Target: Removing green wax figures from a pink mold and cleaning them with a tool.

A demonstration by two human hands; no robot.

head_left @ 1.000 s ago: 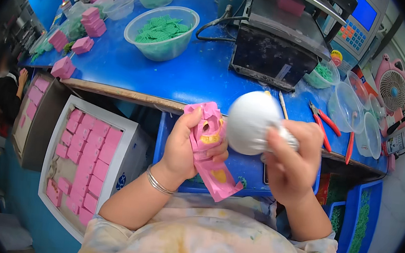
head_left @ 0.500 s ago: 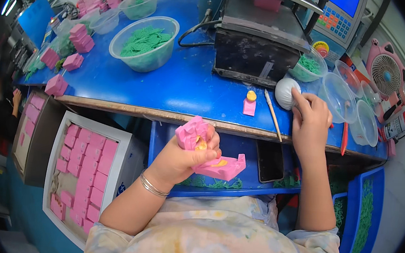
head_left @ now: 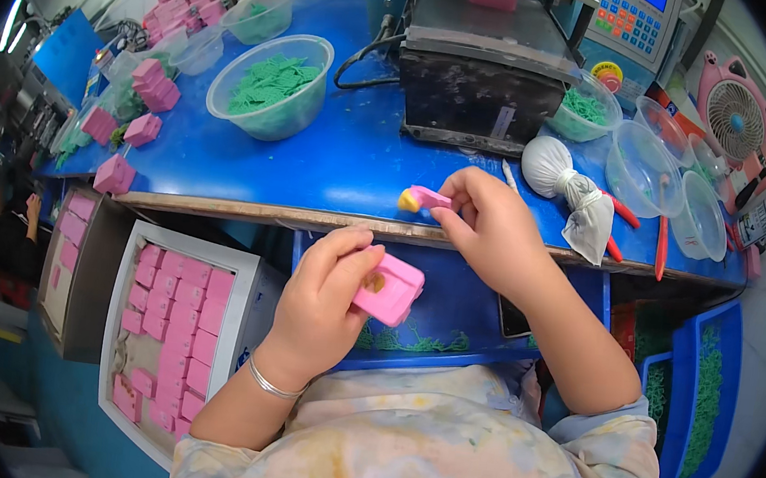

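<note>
My left hand (head_left: 313, 302) is closed around a pink rubbery block (head_left: 396, 292) with a flat rounded-corner face and a small hole showing a brownish-yellow inside. Just above and to the right, my right hand (head_left: 500, 233) pinches a small pink plug with a yellow tip (head_left: 428, 198) between thumb and fingers. The tip points left, apart from the block. A white cloth pouch (head_left: 549, 166), tied at the neck, lies on the blue table (head_left: 354, 161) beyond my right hand. Next to it, a thin brush (head_left: 509, 173) is mostly hidden behind that hand.
A tub of green pieces (head_left: 273, 87) stands at the back left. A black machine (head_left: 472, 99) is at the back centre. Red-handled pliers (head_left: 624, 211) and clear bowls (head_left: 642, 173) sit at right. A box of pink blocks (head_left: 177, 329) stands lower left; a blue drawer (head_left: 431, 314) holds a phone (head_left: 514, 320).
My right hand has let go of the white pouch, moved left and picked the small pink plug off the table. The block in my left hand, spread open before, is now closed up and turned.
</note>
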